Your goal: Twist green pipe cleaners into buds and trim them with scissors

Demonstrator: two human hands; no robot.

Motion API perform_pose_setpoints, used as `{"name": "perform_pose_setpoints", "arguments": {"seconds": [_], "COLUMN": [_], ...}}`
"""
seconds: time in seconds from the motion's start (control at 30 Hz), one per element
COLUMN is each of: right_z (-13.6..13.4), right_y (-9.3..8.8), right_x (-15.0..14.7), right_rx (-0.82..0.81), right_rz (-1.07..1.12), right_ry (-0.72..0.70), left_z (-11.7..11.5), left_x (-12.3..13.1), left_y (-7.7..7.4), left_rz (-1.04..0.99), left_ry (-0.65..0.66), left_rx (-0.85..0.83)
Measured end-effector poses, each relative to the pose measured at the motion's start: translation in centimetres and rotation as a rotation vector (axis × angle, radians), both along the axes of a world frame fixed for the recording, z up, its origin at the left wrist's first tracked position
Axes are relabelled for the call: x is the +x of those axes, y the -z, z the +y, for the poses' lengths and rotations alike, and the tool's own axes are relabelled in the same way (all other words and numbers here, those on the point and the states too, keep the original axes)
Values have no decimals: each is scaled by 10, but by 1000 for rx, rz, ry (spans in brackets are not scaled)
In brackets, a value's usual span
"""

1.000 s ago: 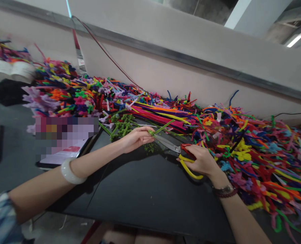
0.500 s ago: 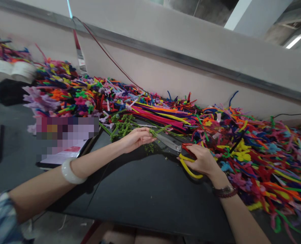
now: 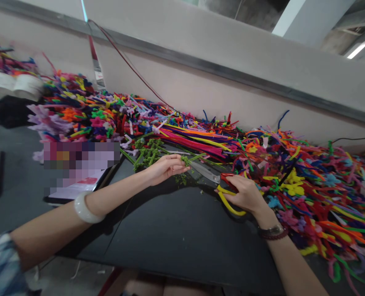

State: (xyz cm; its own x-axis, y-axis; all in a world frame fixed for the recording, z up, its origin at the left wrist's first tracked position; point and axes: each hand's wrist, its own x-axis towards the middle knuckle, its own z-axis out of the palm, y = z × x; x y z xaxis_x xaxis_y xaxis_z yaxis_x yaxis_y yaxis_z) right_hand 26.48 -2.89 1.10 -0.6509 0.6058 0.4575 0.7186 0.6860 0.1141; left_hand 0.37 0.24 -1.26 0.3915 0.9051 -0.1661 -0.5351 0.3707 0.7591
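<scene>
Between the fingertips of my left hand [image 3: 167,169] is a green pipe cleaner [image 3: 197,157], its stem pointing right and its near end bunched up. My right hand [image 3: 243,192] grips scissors [image 3: 230,203] with red and yellow handles. Their blades reach left to the bunched green end, right by my left fingertips; whether they touch it I cannot tell. Behind my left hand lies a pile of twisted green pipe cleaner pieces [image 3: 150,152]. Small green clippings [image 3: 181,179] are scattered on the dark table [image 3: 176,238] below the blades.
A long heap of coloured pipe cleaners [image 3: 317,193] runs along the wall and round to the right. Straight pink ones [image 3: 191,142] lie at the back. A tablet-like screen [image 3: 77,183], partly blurred, stands at left, with white rolls [image 3: 28,87] behind it.
Both hands stay almost in place. A few more green clippings lie on the table near the blades, and the scissors' handles look slightly shifted.
</scene>
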Motion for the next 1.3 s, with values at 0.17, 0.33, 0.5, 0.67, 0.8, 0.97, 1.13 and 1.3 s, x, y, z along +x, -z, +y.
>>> {"name": "perform_pose_setpoints", "arguments": {"seconds": [0.17,0.33,0.5,0.67,0.8,0.97,1.13,1.3], "right_z": [0,0,-3,-3,-2,0,2,3], "right_y": [0,1,0,-1,0,2,4,-3], "right_x": [0,1,-4,-5,-2,1,2,-1], "right_rx": [-36,-89,-135,-140,-128,-98,52,121], "right_rz": [-4,-13,-22,-27,-36,-43,-16,35], "right_ry": [5,-1,11,15,27,36,109,284], "left_z": [1,1,2,2,1,1,0,1], "left_x": [0,-1,-1,-1,-1,-1,-1,-1], "left_y": [1,3,3,2,2,1,0,-4], "left_rz": [-7,-5,17,23,8,6,9,26], "left_ry": [8,8,13,6,9,8,-25,-88], "left_rx": [15,25,46,33,28,30,26,31]}}
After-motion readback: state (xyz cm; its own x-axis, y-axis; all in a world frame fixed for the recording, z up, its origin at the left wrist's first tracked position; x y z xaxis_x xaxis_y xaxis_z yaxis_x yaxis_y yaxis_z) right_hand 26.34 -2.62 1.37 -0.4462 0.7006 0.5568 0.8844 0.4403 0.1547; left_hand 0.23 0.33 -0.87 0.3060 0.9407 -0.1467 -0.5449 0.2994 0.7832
